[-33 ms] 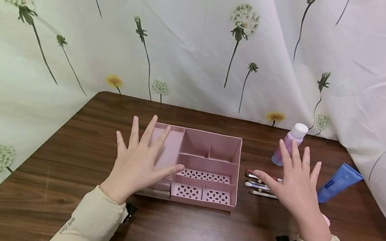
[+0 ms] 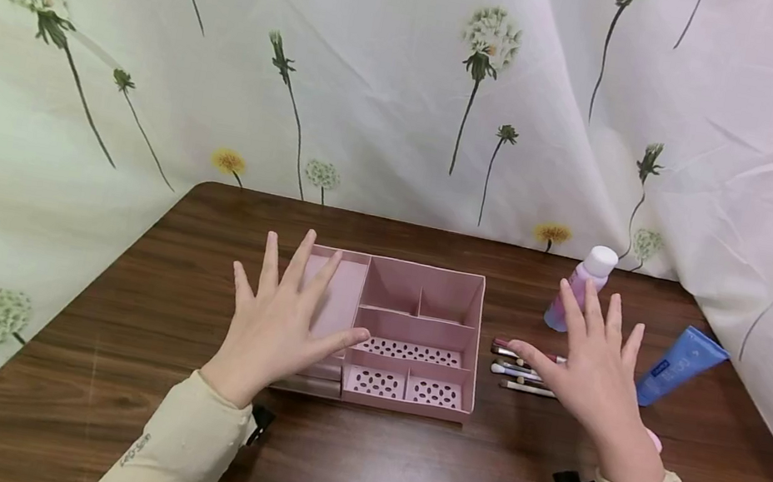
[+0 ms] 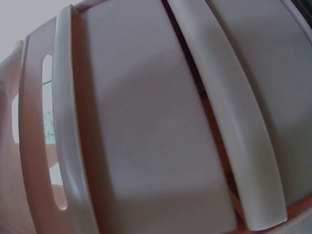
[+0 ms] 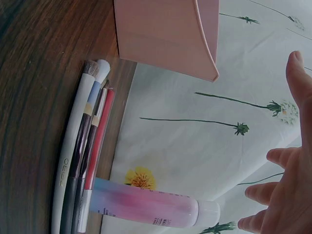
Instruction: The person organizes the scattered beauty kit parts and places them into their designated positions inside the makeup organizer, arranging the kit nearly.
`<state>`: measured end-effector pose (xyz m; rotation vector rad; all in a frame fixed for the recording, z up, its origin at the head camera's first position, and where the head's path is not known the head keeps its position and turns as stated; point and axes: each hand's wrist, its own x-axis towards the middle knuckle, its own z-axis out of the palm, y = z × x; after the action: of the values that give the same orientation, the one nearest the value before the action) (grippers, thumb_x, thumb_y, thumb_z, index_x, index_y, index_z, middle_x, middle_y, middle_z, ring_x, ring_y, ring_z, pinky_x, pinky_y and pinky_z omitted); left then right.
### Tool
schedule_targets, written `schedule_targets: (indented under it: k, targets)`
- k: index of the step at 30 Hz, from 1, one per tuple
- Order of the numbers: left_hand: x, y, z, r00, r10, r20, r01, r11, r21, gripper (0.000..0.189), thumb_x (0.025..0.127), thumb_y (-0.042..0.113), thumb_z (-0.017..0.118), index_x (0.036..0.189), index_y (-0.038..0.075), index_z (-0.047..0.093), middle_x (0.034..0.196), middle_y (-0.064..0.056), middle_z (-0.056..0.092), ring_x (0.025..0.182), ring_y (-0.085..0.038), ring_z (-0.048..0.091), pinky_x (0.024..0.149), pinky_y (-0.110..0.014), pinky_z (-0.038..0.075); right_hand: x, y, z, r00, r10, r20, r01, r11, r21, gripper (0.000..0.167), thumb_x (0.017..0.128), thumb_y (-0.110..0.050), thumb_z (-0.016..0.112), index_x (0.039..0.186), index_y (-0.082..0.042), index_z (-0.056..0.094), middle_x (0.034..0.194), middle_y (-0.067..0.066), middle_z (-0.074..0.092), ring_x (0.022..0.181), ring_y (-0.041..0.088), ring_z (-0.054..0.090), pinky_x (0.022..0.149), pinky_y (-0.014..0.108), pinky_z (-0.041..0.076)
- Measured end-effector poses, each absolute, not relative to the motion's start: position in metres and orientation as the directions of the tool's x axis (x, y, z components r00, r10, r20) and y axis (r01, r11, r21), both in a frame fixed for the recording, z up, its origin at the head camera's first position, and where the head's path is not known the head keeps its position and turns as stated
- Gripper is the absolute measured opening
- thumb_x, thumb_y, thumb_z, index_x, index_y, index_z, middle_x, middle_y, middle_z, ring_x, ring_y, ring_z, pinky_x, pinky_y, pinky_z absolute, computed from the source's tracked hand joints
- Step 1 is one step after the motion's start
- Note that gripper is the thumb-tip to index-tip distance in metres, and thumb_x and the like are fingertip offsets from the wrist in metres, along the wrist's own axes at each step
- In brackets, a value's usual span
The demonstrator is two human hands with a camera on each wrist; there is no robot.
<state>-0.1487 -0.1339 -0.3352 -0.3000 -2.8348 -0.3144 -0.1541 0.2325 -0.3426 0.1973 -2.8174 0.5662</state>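
A pink desktop organizer [image 2: 474,373] with divided compartments stands mid-table. Above its left part my left hand [image 2: 276,333] is spread, fingers straight, holding nothing. In the left wrist view the organizer's drawer fronts [image 3: 146,112] fill most of the picture. My right hand [image 2: 596,375] is likewise spread and holds nothing, over the table's right side. Several makeup brushes [image 2: 523,387] lie between it and the organizer, partly hidden by the hand; the right wrist view shows their handles [image 4: 70,151]. Behind the right fingers stands a pink-and-blue bottle [image 2: 561,307] with a white cap.
A blue squeeze tube [image 2: 678,367] stands tilted to the right of my right hand. A small pink thing [image 2: 655,440] shows beside the right wrist, mostly hidden. Behind the brown wooden table [image 2: 394,478] hangs a white cloth [image 2: 395,91] printed with dandelions.
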Motion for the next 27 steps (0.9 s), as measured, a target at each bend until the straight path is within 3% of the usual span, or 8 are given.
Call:
schedule_targets:
  k: [27]
  targets:
    - [-0.1569, -0.1334, -0.3336, -0.948, 0.163, 0.275, 0.223, 0.954, 0.202, 0.103, 0.077, 0.089, 0.045, 0.159, 0.037, 0.012, 0.168, -0.005, 0.001, 0.149, -0.047, -0.011, 0.106, -0.08, 0.001, -0.1575, 0.2395, -0.3407, -0.956, -0.104, 0.273, -0.199, 0.917, -0.346, 0.105, 0.082, -0.069, 0.064, 0.16, -0.018, 0.015, 0.165, 0.021, 0.008, 0.15, 0.047, -0.006, 0.11, 0.07, -0.015]
